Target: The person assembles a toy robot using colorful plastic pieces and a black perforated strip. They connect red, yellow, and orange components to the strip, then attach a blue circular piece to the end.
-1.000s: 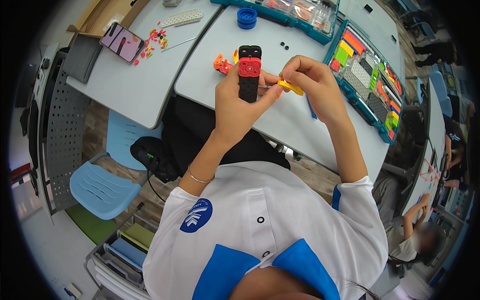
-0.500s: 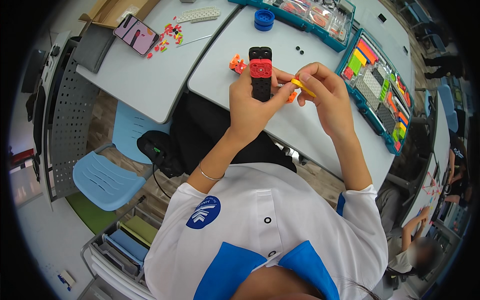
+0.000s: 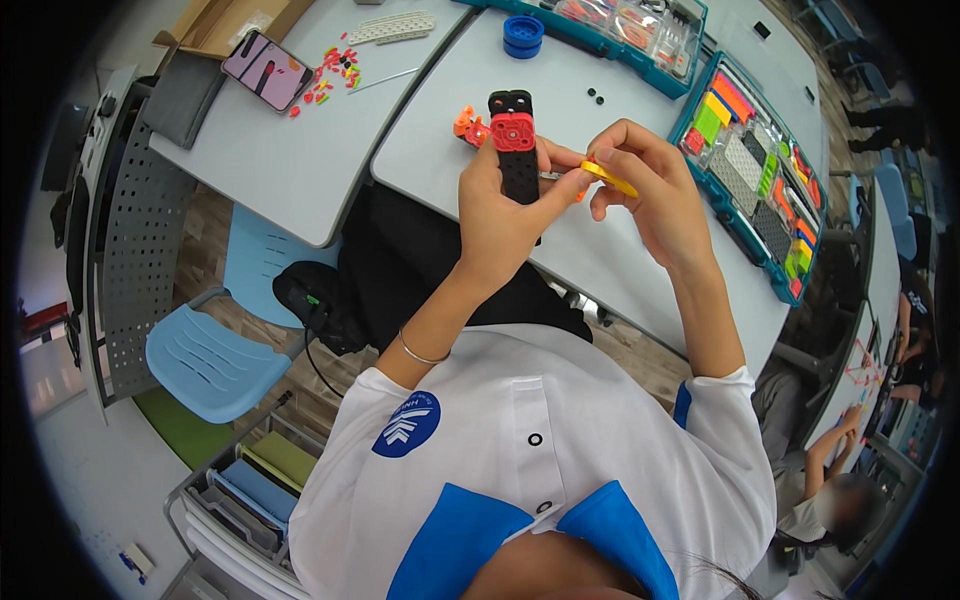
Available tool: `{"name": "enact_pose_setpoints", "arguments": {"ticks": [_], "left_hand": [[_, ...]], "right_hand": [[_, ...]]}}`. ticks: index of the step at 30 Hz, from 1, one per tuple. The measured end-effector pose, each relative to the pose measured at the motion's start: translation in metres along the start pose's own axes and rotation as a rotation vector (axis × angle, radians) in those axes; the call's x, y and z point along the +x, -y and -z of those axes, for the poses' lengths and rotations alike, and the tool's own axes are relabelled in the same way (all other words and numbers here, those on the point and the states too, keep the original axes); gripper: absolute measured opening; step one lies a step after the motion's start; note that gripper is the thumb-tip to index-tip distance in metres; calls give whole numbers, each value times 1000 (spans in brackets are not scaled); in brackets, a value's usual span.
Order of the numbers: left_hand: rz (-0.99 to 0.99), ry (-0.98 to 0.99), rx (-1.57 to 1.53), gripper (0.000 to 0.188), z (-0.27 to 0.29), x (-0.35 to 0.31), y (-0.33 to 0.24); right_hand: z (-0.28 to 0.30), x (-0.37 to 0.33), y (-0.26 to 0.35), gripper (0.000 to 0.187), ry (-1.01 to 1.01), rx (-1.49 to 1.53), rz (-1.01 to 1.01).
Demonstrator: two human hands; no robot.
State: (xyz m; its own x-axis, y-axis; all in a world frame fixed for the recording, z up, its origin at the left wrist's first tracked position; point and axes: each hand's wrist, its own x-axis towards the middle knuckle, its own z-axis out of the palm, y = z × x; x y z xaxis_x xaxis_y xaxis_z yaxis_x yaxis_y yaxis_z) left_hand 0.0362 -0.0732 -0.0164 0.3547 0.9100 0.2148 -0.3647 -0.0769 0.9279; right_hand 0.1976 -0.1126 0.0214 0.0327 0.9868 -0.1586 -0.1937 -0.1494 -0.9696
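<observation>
My left hand [image 3: 493,220] is closed around an assembly of plastic building parts [image 3: 518,175], a black perforated beam with a red square block near its far end. A smaller orange and red part [image 3: 467,127] juts out on the assembly's left side. Between the thumb and fingers of my right hand [image 3: 660,195] is a curved yellow piece [image 3: 612,178]. Its left end meets the fingertips of my left hand, beside the assembly. A short grey rod [image 3: 550,175] shows between the two hands. My fingers hide how the yellow piece and the rod meet.
An open teal case [image 3: 765,190] of colourful parts lies on the right, another teal case [image 3: 630,50] at the back. A blue wheel hub [image 3: 523,37] stands on the table. At left lie a phone [image 3: 268,72], small scattered pegs [image 3: 335,72] and a white perforated plate [image 3: 392,28].
The assembly has shifted slightly left and tilts a little more. The yellow piece has turned slightly in my right fingers. An orange bit by the right hand is now mostly covered.
</observation>
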Motion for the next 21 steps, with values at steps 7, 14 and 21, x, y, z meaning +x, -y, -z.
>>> {"name": "enact_pose_setpoints", "arguments": {"ticks": [7, 14, 21], "left_hand": [[1, 24, -56, 30, 3, 1, 1], [101, 55, -90, 31, 12, 8, -5], [127, 85, -129, 33, 16, 4, -1]], "right_hand": [[0, -1, 0, 16, 56, -6, 10], [-4, -5, 4, 19, 13, -249, 190], [-3, -8, 8, 18, 54, -376, 234]]}}
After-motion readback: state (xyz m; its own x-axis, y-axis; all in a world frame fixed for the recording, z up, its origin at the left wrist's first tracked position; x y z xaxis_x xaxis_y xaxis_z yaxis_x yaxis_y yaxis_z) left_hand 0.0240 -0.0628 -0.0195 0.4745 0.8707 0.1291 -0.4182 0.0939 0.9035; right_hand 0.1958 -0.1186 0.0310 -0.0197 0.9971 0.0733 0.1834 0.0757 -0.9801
